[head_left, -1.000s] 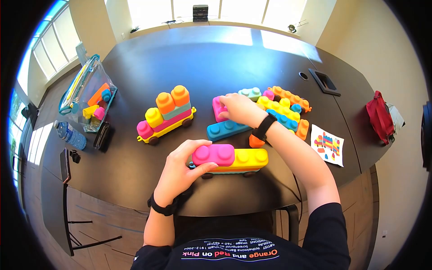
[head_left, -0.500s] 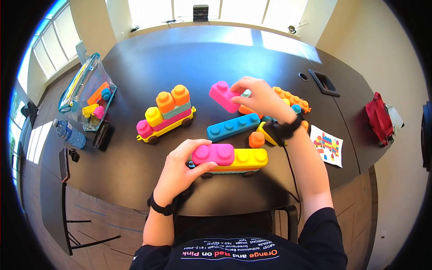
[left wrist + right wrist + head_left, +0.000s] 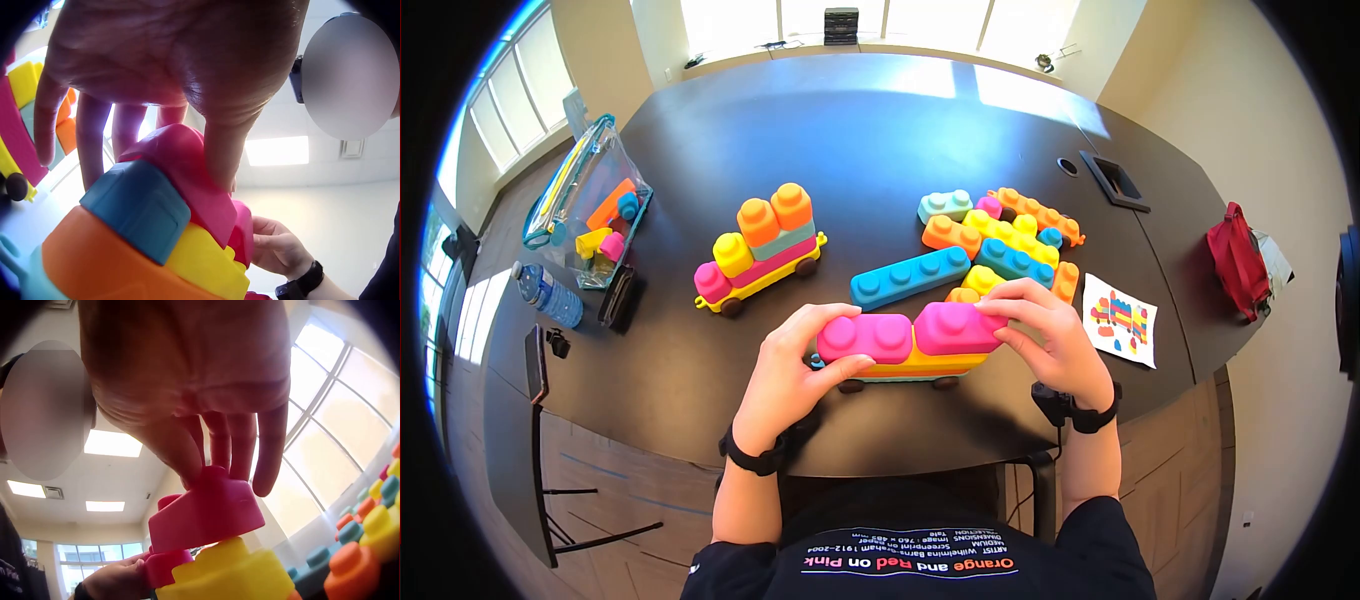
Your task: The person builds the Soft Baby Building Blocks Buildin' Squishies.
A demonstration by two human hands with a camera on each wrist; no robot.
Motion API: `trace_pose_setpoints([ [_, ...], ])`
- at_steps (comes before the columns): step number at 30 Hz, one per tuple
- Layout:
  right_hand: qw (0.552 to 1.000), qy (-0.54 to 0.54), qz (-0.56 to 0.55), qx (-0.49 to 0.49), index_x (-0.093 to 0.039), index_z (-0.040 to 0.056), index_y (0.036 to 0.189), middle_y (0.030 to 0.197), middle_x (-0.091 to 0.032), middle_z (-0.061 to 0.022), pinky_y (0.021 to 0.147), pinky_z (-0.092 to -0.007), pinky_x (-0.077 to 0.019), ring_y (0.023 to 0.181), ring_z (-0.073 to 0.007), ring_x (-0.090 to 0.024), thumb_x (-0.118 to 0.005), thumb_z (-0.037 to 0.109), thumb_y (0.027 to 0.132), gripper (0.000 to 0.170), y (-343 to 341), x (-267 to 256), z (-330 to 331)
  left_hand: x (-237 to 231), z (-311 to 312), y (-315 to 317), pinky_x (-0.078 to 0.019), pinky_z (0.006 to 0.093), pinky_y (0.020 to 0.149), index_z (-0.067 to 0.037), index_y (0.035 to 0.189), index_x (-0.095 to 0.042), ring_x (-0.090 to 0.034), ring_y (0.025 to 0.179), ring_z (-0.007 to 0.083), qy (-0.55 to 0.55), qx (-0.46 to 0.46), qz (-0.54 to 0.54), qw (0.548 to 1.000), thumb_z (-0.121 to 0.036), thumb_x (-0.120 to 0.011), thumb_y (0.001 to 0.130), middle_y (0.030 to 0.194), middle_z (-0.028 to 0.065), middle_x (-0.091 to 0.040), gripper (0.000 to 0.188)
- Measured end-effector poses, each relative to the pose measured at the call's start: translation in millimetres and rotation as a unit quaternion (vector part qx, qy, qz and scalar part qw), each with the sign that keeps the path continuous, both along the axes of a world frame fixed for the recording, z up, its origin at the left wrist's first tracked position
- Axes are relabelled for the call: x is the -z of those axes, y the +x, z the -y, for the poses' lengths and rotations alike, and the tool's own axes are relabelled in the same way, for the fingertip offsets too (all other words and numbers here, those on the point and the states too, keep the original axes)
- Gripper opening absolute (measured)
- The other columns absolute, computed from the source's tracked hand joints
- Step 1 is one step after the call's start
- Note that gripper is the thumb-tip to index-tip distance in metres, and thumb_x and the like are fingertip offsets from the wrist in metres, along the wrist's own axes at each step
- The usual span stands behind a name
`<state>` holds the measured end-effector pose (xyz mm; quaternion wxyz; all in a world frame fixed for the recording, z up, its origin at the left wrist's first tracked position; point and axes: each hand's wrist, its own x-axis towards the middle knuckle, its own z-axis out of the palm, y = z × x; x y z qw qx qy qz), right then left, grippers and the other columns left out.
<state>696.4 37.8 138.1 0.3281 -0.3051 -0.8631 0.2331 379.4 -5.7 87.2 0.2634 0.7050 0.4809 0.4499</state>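
Note:
A layered block wagon on dark wheels stands in front of the person. My left hand (image 3: 780, 365) grips a pink two-stud block (image 3: 865, 340) on its left end, thumb in front and fingers behind. Beneath it the left wrist view shows a blue block (image 3: 137, 209) beside a yellow one, over an orange layer (image 3: 94, 256). My right hand (image 3: 1055, 345) pinches a second pink block (image 3: 955, 330) by its right end. In the right wrist view, that block sits tilted over the studs of the yellow block (image 3: 231, 575).
A finished-looking block wagon (image 3: 760, 265) stands behind to the left. A long blue block (image 3: 910, 278) and several loose blocks lie behind and right, near a printed picture sheet (image 3: 1120, 320). At left are a clear bag (image 3: 625, 165) and a water bottle (image 3: 545, 295); a red pouch (image 3: 1238, 262) lies far right.
My right hand has picked the second pink block from the back pile and brought it toward me, over the wagon's yellow right end. The left hand has kept its grip.

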Motion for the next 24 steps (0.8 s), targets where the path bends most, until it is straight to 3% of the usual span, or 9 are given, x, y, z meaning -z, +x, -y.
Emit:
trace_pose_setpoints([
  [4,1.0,0.003,0.016,0.018,-0.071,-0.0003,0.126,0.119,-0.066,-0.0135,0.094,-0.0371,-0.0551,0.106,-0.0302,-0.067,-0.066,-0.01,0.091,0.037,0,3,5,-2,2,0,-0.0566,0.0381,0.09,-0.006,0.124,-0.069,-0.071,0.101,0.0296,-0.007,-0.005,-0.002,1.0,-0.02,-0.089,0.083,0.111,0.0121,-0.072,0.048],
  [6,1.0,0.011,0.02,0.016,-0.071,0.0001,0.126,0.119,-0.066,-0.0138,0.093,-0.0369,-0.0552,0.106,-0.0304,-0.067,-0.065,-0.011,0.091,0.037,-1,4,6,-4,3,2,-0.0528,0.0357,0.098,-0.004,0.125,-0.069,-0.069,0.106,0.0241,-0.03,-0.004,0.01,0.999,-0.014,-0.089,0.082,0.114,0.0106,-0.073,0.048],
  [10,1.0,0.017,0.015,0.014,-0.071,0.0016,0.126,0.122,-0.065,-0.0146,0.092,-0.0382,-0.0558,0.107,-0.0328,-0.067,-0.064,-0.013,0.089,0.04,-9,10,10,-5,4,4,-0.0529,0.0356,0.098,-0.003,0.125,-0.069,-0.069,0.106,0.0239,-0.037,-0.009,0.012,0.999,-0.014,-0.089,0.082,0.115,0.0107,-0.073,0.048],
  [13,0.995,0.089,0.04,0.036,-0.073,0.001,0.125,0.122,-0.065,-0.0153,0.095,-0.0397,-0.0544,0.109,-0.0339,-0.066,-0.064,-0.013,0.088,0.041,-14,15,20,-5,4,2,-0.053,0.0355,0.098,-0.002,0.125,-0.069,-0.069,0.106,0.0236,-0.041,-0.017,0.005,0.999,-0.014,-0.089,0.081,0.115,0.0109,-0.073,0.049],
  [16,0.994,0.088,0.049,0.038,-0.07,0.0019,0.127,0.125,-0.064,-0.0161,0.095,-0.0431,-0.0557,0.116,-0.0375,-0.065,-0.065,-0.012,0.085,0.045,-15,19,23,-2,3,0,-0.0562,0.0377,0.091,-0.004,0.124,-0.069,-0.071,0.102,0.0285,-0.013,-0.015,-0.003,1.0,-0.018,-0.089,0.083,0.112,0.0124,-0.072,0.048],
  [22,0.995,0.081,0.043,0.044,-0.069,0.0019,0.127,0.126,-0.063,-0.0172,0.095,-0.0433,-0.0554,0.114,-0.0377,-0.064,-0.064,-0.012,0.085,0.045,-18,21,18,-4,2,1,-0.0561,0.0371,0.091,-0.004,0.124,-0.069,-0.071,0.103,0.0274,-0.013,-0.009,-0.001,1.0,-0.019,-0.089,0.083,0.112,0.0123,-0.072,0.048],
  [24,0.994,0.086,0.053,0.043,-0.069,0.0017,0.126,0.125,-0.063,-0.0172,0.095,-0.0436,-0.0552,0.114,-0.0378,-0.064,-0.064,-0.012,0.085,0.044,-20,19,16,-5,4,2,-0.0527,0.0344,0.097,-0.002,0.125,-0.068,-0.068,0.105,0.0228,-0.041,-0.006,0.012,0.999,-0.014,-0.089,0.081,0.114,0.0103,-0.072,0.05],
])
